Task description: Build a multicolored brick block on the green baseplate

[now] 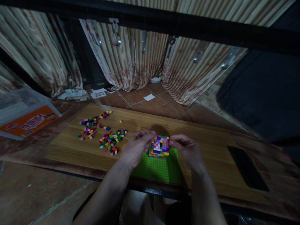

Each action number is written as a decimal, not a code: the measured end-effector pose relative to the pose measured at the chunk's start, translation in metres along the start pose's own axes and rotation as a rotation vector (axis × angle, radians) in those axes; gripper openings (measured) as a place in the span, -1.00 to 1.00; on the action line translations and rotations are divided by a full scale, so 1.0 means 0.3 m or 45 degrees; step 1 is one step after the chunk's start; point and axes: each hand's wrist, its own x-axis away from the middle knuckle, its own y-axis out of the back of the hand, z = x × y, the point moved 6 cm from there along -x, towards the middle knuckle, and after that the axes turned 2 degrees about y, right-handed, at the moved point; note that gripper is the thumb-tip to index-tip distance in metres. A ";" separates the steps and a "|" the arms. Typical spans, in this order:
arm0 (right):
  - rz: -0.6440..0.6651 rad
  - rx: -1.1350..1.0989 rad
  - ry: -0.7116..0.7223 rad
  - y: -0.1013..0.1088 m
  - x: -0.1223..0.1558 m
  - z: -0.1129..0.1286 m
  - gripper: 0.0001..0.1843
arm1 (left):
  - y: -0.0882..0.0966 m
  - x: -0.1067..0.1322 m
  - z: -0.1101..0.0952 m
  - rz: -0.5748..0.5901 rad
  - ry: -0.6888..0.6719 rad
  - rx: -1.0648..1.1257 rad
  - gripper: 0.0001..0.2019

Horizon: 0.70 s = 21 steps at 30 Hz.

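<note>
A block-like build of many small coloured toy bricks stands on a green studded baseplate. Its top shows mixed colours and a small dark gap near the middle. My left hand grips the build at its left side, thumb along the far left corner. At the right side, my right hand is closed in a pinch, with a bit of red at the fingertips that looks like a small brick beside the build's far right corner. The fingers partly hide the build's edges.
Loose bricks lie in piles on the left of the wooden board. A dark phone-like slab lies at the right. A clear plastic tub with an orange label stands far left. Curtains hang behind.
</note>
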 end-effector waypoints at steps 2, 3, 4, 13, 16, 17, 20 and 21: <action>-0.021 0.020 0.017 -0.007 0.001 0.007 -0.84 | -0.001 -0.001 0.002 0.016 0.003 0.002 -0.74; -0.028 0.032 0.028 -0.009 0.001 0.010 -0.84 | -0.001 -0.001 0.001 0.025 -0.001 0.003 -0.73; -0.032 0.043 0.042 -0.010 0.002 0.013 -0.84 | -0.001 -0.001 -0.001 0.033 -0.006 0.003 -0.73; -0.053 0.083 0.119 -0.004 -0.001 0.016 -0.80 | 0.007 -0.001 -0.005 -0.003 -0.005 -0.027 -0.72; -0.047 0.087 0.117 -0.002 -0.002 0.017 -0.79 | 0.008 -0.002 -0.005 -0.003 -0.012 -0.026 -0.71; -0.046 0.092 0.117 -0.001 -0.002 0.017 -0.79 | 0.008 -0.003 -0.005 -0.001 -0.011 -0.023 -0.70; -0.049 0.108 0.099 0.003 -0.002 0.012 -0.83 | 0.008 -0.003 -0.005 -0.007 -0.004 -0.010 -0.70; -0.051 0.105 0.087 0.004 -0.003 0.008 -0.83 | 0.007 -0.003 -0.005 -0.007 -0.004 -0.006 -0.70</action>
